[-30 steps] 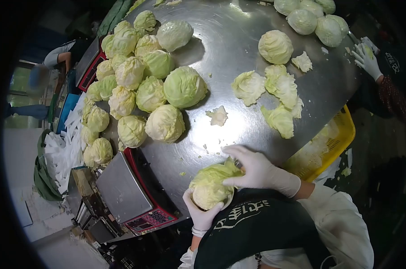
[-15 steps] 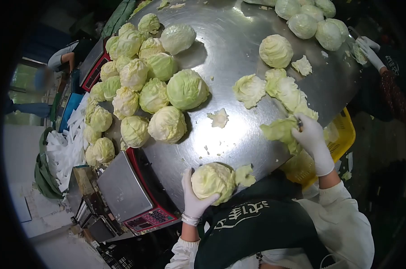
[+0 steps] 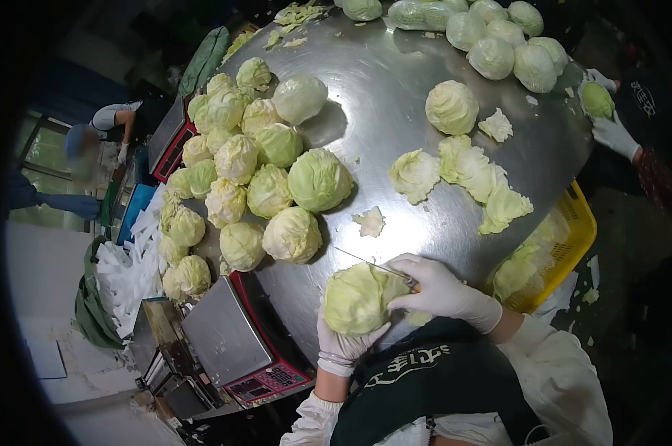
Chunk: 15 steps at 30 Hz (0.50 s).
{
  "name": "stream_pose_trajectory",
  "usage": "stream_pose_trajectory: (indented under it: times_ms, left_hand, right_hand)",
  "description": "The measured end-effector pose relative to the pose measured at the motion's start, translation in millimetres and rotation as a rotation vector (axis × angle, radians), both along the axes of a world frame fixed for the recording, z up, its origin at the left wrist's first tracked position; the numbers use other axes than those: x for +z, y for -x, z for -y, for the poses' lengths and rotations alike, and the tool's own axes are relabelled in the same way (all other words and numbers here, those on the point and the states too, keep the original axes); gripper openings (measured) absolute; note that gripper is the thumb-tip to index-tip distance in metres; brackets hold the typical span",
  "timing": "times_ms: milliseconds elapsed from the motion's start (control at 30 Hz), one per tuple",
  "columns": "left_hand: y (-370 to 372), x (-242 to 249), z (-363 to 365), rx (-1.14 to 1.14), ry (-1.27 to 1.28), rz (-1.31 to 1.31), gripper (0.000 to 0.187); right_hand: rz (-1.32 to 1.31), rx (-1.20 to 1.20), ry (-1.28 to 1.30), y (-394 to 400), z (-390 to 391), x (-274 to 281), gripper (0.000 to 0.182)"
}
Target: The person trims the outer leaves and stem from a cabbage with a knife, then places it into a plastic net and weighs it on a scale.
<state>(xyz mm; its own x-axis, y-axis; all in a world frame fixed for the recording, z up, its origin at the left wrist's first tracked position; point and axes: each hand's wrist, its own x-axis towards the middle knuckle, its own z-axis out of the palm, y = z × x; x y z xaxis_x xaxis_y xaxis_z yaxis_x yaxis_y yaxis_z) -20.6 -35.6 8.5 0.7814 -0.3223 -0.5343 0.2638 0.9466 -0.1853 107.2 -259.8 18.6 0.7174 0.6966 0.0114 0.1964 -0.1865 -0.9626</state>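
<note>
My left hand (image 3: 341,346), in a white glove, cups a pale green cabbage (image 3: 356,299) from below at the near edge of the steel table (image 3: 395,97). My right hand (image 3: 434,288), also gloved, grips a knife (image 3: 369,262) whose thin blade lies across the top of that cabbage. A heap of several whole cabbages (image 3: 265,175) sits to the left. Loose trimmed leaves (image 3: 469,175) lie to the right of centre.
A red-rimmed digital scale (image 3: 235,342) stands at the table's near left. A yellow crate (image 3: 570,241) with leaf scraps hangs off the right edge. A co-worker's gloved hands (image 3: 611,126) hold a small cabbage at the far right. More cabbages (image 3: 499,33) lie at the back.
My right hand came back from the leaves by the yellow crate to the held cabbage, now with the knife blade over it. The leaf it held is gone from my hand.
</note>
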Motion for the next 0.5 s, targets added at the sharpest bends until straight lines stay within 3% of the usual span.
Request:
stream_pose_trajectory:
  times_ms: [67,133,167,233,300,333,367,400,467,500]
  left_hand:
    - [0.4,10.8,-8.9,-0.015,-0.048,0.008,0.075]
    - [-6.2,34.7,-18.1,0.094,-0.122,0.092,0.073]
    - [-7.6,35.7,-35.2,0.149,-0.228,0.121,0.072]
    - [-31.2,55.1,-58.0,0.394,-0.612,0.086,0.071]
    - [-55.8,64.0,-90.4,0.338,-1.420,0.278,0.069]
    - [-77.3,67.4,-105.2,0.385,-1.685,0.251,0.070]
    - [-98.0,68.6,-118.9,0.432,-1.949,0.218,0.072]
    - [-112.6,65.3,-130.9,0.432,-1.950,0.232,0.072]
    - [-140.8,52.5,-152.8,0.503,-2.159,0.236,0.079]
    - [-148.1,43.1,-163.1,0.494,-2.155,0.261,0.079]
  right_hand:
    - [-0.225,-0.074,0.307,-21.4,21.8,4.5,0.070]
    - [-0.157,-0.390,0.132,-30.6,48.9,-16.4,0.075]
    - [-0.147,-0.385,0.119,-31.5,59.1,-19.4,0.075]
    - [-0.001,-0.509,0.072,-21.3,74.2,-23.0,0.079]
    - [0.135,-0.504,0.124,-3.7,77.4,-42.7,0.080]
    - [0.261,-0.500,0.187,8.6,78.2,-49.6,0.082]
    - [-0.106,-0.532,0.004,25.7,68.4,-34.0,0.071]
    - [-0.170,-0.513,-0.024,42.9,68.1,-53.6,0.058]
    - [-0.634,-0.431,-0.177,65.3,62.1,-18.2,0.033]
    - [-0.653,-0.333,-0.219,82.0,66.6,-37.9,0.028]
